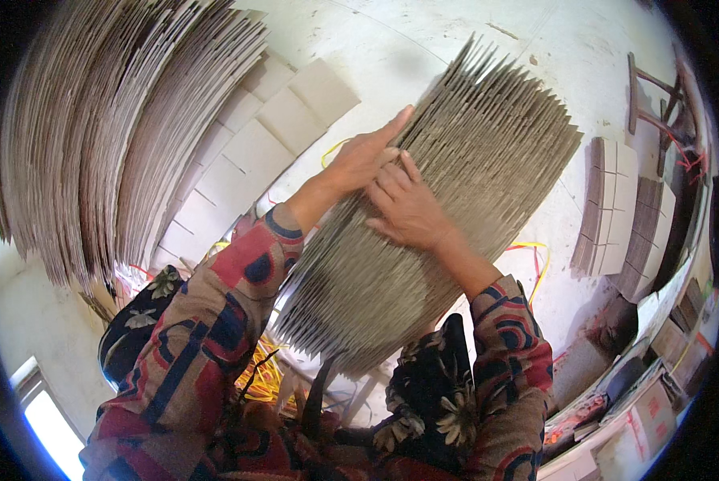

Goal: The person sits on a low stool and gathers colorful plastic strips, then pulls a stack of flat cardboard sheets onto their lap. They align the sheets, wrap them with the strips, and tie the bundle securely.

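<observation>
A long bundle of grey-brown cardboard partitions [487,160], packed on edge, lies slanting before me, its far end spiky with strip ends. My left hand [367,158] rests along its left long edge, fingers stretched out toward the far end. Just right of it, my right hand [407,207] lies on top of the bundle, fingers spread and slightly bent, tips close to or touching my left hand. The undersides of both hands are hidden. Below the bundle's near end, yellow strapping [265,373] hangs loose between my knees.
A much larger stack of cardboard partitions [119,120] stands at the left, with pale flat cardboard blocks [259,148] beside it. Smaller bundles [608,208] stand at the right near a wooden stool frame [656,112]. Cardboard scraps and boxes [656,413] pile up at the lower right.
</observation>
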Demonstrator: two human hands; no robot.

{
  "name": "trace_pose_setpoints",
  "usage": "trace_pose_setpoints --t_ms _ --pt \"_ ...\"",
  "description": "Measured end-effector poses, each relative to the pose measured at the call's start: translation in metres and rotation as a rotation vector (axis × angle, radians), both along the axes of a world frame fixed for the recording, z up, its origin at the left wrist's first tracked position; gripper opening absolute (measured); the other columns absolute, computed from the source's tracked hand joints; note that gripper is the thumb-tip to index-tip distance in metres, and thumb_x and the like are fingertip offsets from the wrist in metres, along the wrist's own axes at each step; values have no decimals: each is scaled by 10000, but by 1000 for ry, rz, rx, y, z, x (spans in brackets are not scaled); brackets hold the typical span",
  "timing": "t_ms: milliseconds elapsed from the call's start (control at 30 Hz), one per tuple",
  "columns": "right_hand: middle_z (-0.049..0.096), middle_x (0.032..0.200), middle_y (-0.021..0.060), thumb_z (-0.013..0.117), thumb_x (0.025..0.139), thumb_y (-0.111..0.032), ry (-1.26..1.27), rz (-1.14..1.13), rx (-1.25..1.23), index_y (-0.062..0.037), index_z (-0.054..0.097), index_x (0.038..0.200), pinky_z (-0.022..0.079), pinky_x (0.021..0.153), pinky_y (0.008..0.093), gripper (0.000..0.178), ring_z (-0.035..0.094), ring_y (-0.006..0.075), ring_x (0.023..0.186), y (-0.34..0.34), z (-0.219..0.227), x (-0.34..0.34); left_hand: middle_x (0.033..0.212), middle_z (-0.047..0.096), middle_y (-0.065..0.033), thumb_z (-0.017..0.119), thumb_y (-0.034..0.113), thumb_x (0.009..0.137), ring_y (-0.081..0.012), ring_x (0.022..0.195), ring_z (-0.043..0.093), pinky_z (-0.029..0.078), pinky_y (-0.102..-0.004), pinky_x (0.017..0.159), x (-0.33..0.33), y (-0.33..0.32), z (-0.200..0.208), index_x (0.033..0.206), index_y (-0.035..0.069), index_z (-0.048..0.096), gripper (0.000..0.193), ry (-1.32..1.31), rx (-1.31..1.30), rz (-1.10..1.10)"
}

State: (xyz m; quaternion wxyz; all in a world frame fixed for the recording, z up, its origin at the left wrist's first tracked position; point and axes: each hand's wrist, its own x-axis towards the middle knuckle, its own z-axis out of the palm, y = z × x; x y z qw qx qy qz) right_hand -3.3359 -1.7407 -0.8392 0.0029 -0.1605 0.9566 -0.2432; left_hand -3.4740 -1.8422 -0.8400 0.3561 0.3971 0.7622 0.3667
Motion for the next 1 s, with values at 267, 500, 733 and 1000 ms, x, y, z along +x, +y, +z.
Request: trace_pose_setpoints --t_ms 267,500,733,1000 --pt "392 1353 193 573 794 -532 36 16 83 -10 452 1269 129 1118 541 716 282 332 1332 -2 -7 6 1417 404 -130 402 325 979 -194 1292 379 288 -307 1063 22 -6 -54 1428 52 307 534 -564 343 358" --pt "497 1244 155 519 841 -511 41 105 181 6 519 1184 143 1119 533 621 385 295 1252 -11 -8 -5 1276 539 -162 560 308 912 -223 1148 515 359 -313 1010 22 -51 -97 1385 33 370 579 -258 96 420" --pt "549 1092 145 521 846 -492 -74 97 165 13 557 1095 156 1114 538 565 453 277 1144 -10 2 -11 1348 439 -166 796 274 651 -363 1285 344 307 -455 1053 -68 -199 -58 1356 26 376 857 933 -401 638" --pt "533 1079 145 545 828 -488 30 64 109 5 552 1085 160 1112 541 556 455 280 1137 -12 -4 -9 1164 524 -123 842 313 541 -314 1104 456 405 -490 859 -81 -240 -34 1240 67 457 835 793 -855 498"
